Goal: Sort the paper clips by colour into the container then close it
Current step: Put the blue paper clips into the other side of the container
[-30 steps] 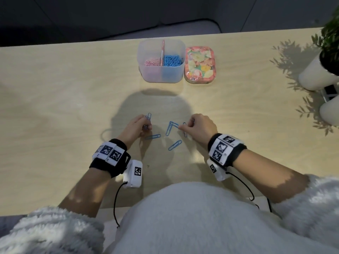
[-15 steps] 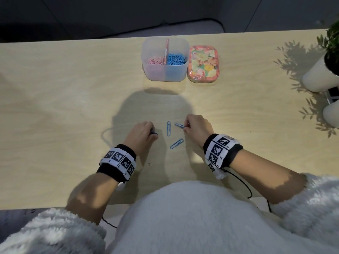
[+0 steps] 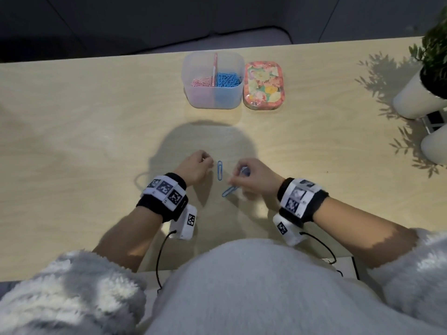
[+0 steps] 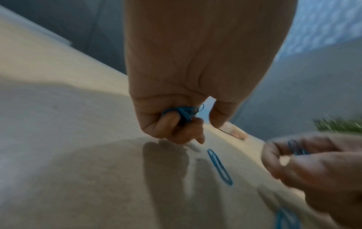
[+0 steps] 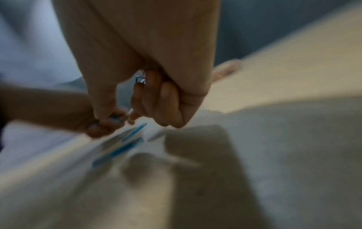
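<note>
Two blue paper clips lie on the wooden table between my hands: one upright (image 3: 219,170) (image 4: 219,167), one slanted nearer me (image 3: 229,191). My left hand (image 3: 205,163) is curled just left of the upright clip and grips a small bundle of blue clips (image 4: 182,113). My right hand (image 3: 235,182) also holds blue clips (image 4: 297,148), and its thumb and forefinger reach down to the far end of the slanted clip. The clear container (image 3: 193,76) stands at the back with pink clips (image 3: 202,82) in its left half and blue clips (image 3: 228,79) in its right half.
The floral lid (image 3: 264,84) lies flat just right of the container. White plant pots (image 3: 416,97) stand at the table's right edge. The table's near edge runs close to my body, with camera cables hanging over it.
Several blue clips lay between my hands a second ago; now two are left. Both hands have picked clips up, and the right hand has drawn back to the nearer clip.
</note>
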